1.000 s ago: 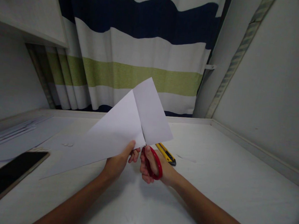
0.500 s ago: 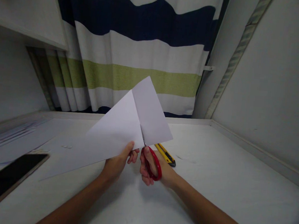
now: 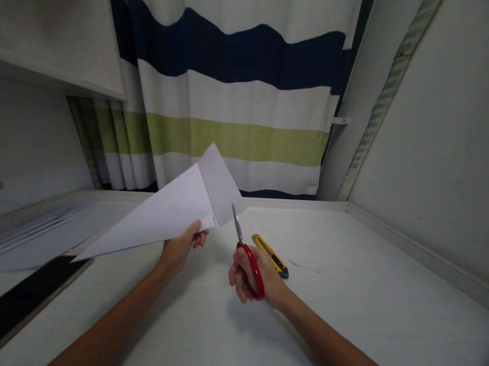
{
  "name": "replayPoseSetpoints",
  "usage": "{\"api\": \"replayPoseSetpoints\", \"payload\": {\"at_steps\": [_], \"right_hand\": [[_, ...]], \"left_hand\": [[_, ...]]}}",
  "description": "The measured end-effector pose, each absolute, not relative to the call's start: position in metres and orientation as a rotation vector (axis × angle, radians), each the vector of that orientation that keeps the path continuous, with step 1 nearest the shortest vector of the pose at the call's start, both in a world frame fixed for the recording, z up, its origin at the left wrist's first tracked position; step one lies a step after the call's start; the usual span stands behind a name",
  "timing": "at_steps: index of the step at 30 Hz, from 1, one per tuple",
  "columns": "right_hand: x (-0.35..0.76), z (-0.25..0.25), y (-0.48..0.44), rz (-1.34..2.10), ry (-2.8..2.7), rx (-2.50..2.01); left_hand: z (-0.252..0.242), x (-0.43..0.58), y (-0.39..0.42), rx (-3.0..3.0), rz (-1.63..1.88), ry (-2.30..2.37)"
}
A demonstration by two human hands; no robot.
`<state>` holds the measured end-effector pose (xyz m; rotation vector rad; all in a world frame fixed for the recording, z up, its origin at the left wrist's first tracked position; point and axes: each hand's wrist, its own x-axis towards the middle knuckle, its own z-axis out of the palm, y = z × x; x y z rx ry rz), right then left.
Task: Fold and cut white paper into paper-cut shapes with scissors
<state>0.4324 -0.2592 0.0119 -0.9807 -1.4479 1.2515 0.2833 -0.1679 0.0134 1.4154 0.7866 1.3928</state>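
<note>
A folded sheet of white paper (image 3: 164, 205) is pinched along its lower edge by my left hand (image 3: 182, 244), thumb on top and fingers beneath. Its right part stands up as a flap (image 3: 220, 182), with a short cut or notch near the bottom of the fold. My right hand (image 3: 251, 274) is closed round the red handles of a pair of scissors (image 3: 239, 230). The blades point up and away, close together, apart from the paper's near corner. On the table behind my right hand lies a yellow and black utility knife (image 3: 270, 255).
At the left a dark smartphone (image 3: 23, 301) lies on the white table (image 3: 370, 305), with a stack of papers (image 3: 24, 239) behind it. A striped curtain (image 3: 250, 104) hangs at the back. White walls stand on both sides, and a cabinet (image 3: 48, 32) overhangs the upper left.
The paper has moved left with my left hand and come away from the scissors. The blades, earlier on the paper at the fold, now show bare. My right hand has hardly moved.
</note>
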Motion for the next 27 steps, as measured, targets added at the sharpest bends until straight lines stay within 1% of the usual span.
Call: {"api": "replayPoseSetpoints", "payload": {"at_steps": [4,7,14,19,22,24,27], "right_hand": [[0.438,0.020,-0.255,0.814,-1.238,-1.019],[0.447,0.021,-0.249,0.667,-1.145,-1.066],[0.455,0.018,-0.240,0.876,-1.044,-1.013],[0.455,0.023,-0.241,0.897,-0.969,-0.909],[0.455,0.024,-0.242,0.834,-0.964,-0.913],[0.457,0.024,-0.242,0.735,-0.991,-0.936],[0.460,0.022,-0.242,0.564,-1.067,-0.962]], "left_hand": [[0.008,0.295,-0.185,1.588,1.177,0.719],[0.008,0.304,-0.201,1.696,1.076,0.677],[0.009,0.308,-0.211,1.761,0.965,0.604],[0.004,0.311,-0.212,1.758,0.908,0.558],[-0.001,0.313,-0.212,1.695,0.853,0.599],[-0.001,0.312,-0.213,1.710,0.668,0.614],[0.015,0.302,-0.221,1.904,0.097,0.452]]}}
